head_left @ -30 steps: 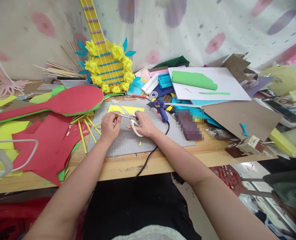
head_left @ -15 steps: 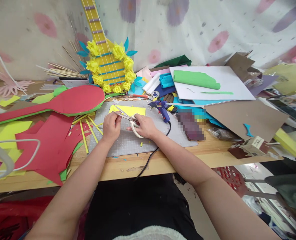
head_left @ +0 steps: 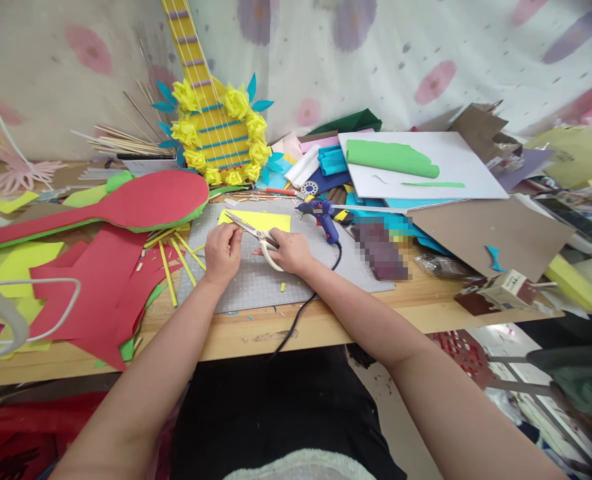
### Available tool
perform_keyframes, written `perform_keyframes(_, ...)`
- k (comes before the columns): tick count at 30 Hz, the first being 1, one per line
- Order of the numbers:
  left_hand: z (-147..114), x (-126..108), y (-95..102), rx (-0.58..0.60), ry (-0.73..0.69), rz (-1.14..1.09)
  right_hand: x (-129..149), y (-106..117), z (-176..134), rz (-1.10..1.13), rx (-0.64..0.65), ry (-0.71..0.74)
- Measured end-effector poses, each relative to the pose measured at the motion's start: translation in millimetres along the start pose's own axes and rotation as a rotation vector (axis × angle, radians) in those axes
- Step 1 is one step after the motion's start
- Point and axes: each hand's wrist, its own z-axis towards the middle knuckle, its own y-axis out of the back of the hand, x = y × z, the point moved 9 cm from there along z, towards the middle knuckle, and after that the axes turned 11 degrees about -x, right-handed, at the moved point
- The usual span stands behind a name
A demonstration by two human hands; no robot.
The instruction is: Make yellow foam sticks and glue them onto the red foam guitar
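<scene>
White-handled scissors (head_left: 246,225) are in my right hand (head_left: 293,252), their blades pointing to the left and looking nearly closed. My left hand (head_left: 222,253) is pinched at the fingertips close under the blades. Whatever those fingers hold is too small or hidden to make out. Behind both hands a yellow paper sheet (head_left: 276,221) lies on the grey cutting mat (head_left: 261,297). A blue glue gun (head_left: 326,221) rests to the right of my right hand, its black cord running down over the table edge.
Left stands a red guitar-shaped piece (head_left: 161,197) above red paper scraps (head_left: 91,293) and thin yellow strips (head_left: 167,273). At the back leans a yellow paper guitar (head_left: 221,137) with flowers. To the right are a white board (head_left: 476,167), brown cardboard (head_left: 491,233) and a small carton (head_left: 509,293).
The scissor blades have come closer together, and the scissors have turned slightly in my right hand. My left hand has stayed almost in place.
</scene>
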Motion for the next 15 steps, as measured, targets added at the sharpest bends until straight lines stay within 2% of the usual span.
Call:
perform_keyframes(6, 4, -7, 4.2, 0.008, -0.033, -0.041, -15, 6, 3, 0.048, 0.002, -0.075)
perform_keyframes(11, 3, -7, 4.0, 0.032, -0.065, -0.039, -2, 11, 4, 0.170, 0.020, 0.077)
perform_keyframes(15, 0, -9, 2.4, 0.041, -0.098, -0.073, 4, 9, 2, 0.183, 0.031, 0.116)
